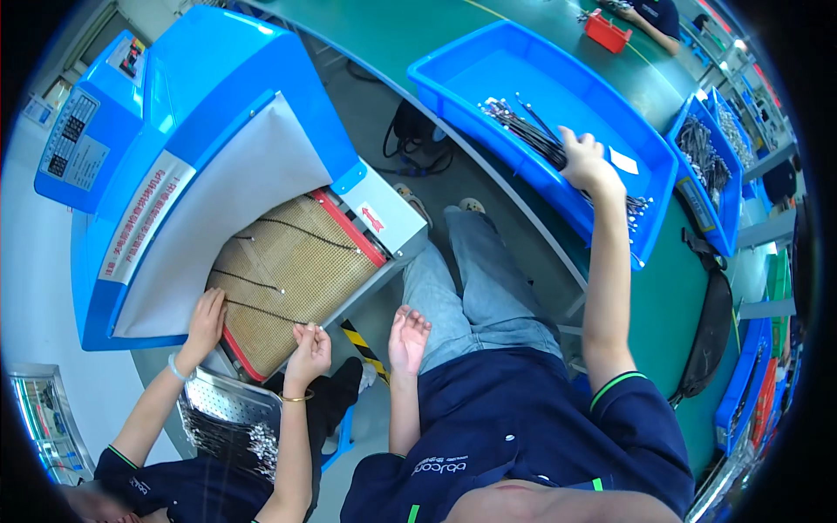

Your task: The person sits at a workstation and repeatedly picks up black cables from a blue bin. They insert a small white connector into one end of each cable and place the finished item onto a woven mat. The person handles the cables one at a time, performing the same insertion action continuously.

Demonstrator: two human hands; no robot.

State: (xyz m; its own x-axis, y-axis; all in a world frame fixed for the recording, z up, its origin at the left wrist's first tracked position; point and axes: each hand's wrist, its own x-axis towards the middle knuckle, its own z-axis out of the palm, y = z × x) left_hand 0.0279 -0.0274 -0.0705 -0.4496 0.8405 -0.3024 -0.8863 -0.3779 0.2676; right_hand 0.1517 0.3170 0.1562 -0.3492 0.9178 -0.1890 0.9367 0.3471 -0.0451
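Note:
My left hand [408,340] is raised beside my lap, palm turned up and fingers loosely bent, with nothing in it. My right arm reaches out over a large blue plastic bin [488,54] on the green table. There my right hand [589,164] is at a bundle of short black cables [532,138] with metallic ends, its fingers apart. The hand hides the middle of the bundle, and more cable ends show past the wrist. I cannot see it gripping any cable. A white paper slip [622,161] lies in the bin.
At left, a co-worker's hands hold a black cable [266,311] on the mesh conveyor [314,279] of a blue machine [235,87]; more cables lie on the mesh. A metal tray [231,397] of cables sits by the co-worker. More blue bins [728,213] and a red box [608,33] stand beyond.

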